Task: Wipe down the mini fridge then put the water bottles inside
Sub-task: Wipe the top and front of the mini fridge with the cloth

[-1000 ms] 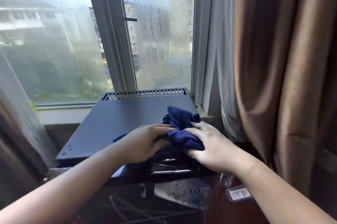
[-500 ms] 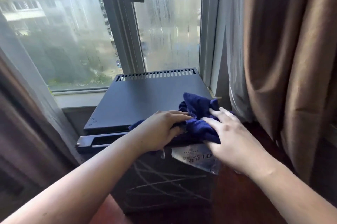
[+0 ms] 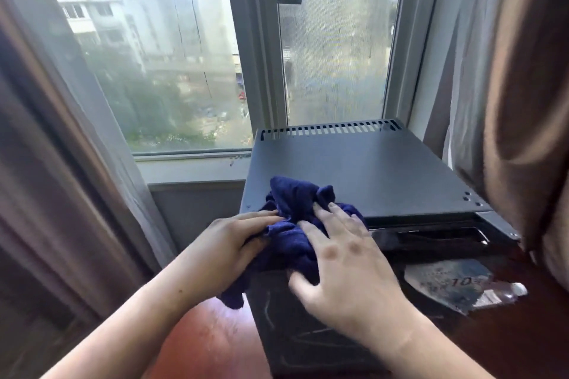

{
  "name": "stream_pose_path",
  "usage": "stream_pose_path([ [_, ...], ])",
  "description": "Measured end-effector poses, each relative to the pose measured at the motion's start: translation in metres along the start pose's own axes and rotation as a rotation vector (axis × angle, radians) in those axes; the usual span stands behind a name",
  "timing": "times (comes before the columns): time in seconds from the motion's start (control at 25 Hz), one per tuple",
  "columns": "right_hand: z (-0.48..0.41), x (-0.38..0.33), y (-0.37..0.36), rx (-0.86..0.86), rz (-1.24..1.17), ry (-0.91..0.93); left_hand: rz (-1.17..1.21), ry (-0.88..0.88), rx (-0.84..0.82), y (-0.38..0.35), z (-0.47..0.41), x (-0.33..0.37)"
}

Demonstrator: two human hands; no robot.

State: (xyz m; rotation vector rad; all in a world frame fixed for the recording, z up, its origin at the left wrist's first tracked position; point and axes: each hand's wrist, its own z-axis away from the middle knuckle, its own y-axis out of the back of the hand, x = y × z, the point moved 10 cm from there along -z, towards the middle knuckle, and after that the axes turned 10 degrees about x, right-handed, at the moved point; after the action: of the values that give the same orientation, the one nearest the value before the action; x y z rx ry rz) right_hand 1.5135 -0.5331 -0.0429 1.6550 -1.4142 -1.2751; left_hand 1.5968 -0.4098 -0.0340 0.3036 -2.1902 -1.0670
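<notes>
A dark grey mini fridge (image 3: 369,169) stands below the window, its flat top vented along the back edge. A bunched navy blue cloth (image 3: 295,209) lies over the fridge's front left corner and hangs down the door. My left hand (image 3: 228,249) grips the cloth's left side. My right hand (image 3: 341,258) presses flat on the cloth from the right, fingers spread. The clear cap end of a water bottle (image 3: 505,292) shows low on the right, beside the fridge door.
A brown curtain (image 3: 523,101) hangs close on the right and touches the fridge's right edge. Another curtain (image 3: 61,163) hangs on the left. The window sill (image 3: 191,163) runs behind the fridge. Red-brown wooden floor (image 3: 209,335) shows below.
Both hands and the cloth have slid from the fridge's front right part to its front left corner. The view has shifted left, so the fridge now sits further right.
</notes>
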Motion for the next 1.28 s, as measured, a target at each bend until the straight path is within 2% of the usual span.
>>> stream_pose_path([
  [0.16,-0.025,-0.04,-0.015,0.018,-0.001,-0.036,0.002,0.014,-0.014,0.024,-0.006,-0.036],
  [0.44,-0.074,-0.03,-0.011,0.122,-0.18,-0.162,0.009,-0.052,-0.057,0.028,-0.03,-0.062],
  [0.68,-0.147,-0.003,-0.036,-0.074,-0.091,-0.196,-0.074,-0.069,-0.144,0.024,-0.085,-0.081],
  [0.8,-0.187,-0.003,-0.051,-0.145,-0.086,-0.159,-0.151,0.021,-0.211,0.015,-0.104,-0.107],
  [1.04,-0.275,0.021,-0.071,-0.183,-0.092,-0.071,-0.281,0.186,-0.285,-0.001,-0.17,-0.141],
  [1.28,-0.344,0.079,-0.084,-0.129,-0.077,0.004,-0.343,0.311,-0.251,-0.033,-0.246,-0.155],
])
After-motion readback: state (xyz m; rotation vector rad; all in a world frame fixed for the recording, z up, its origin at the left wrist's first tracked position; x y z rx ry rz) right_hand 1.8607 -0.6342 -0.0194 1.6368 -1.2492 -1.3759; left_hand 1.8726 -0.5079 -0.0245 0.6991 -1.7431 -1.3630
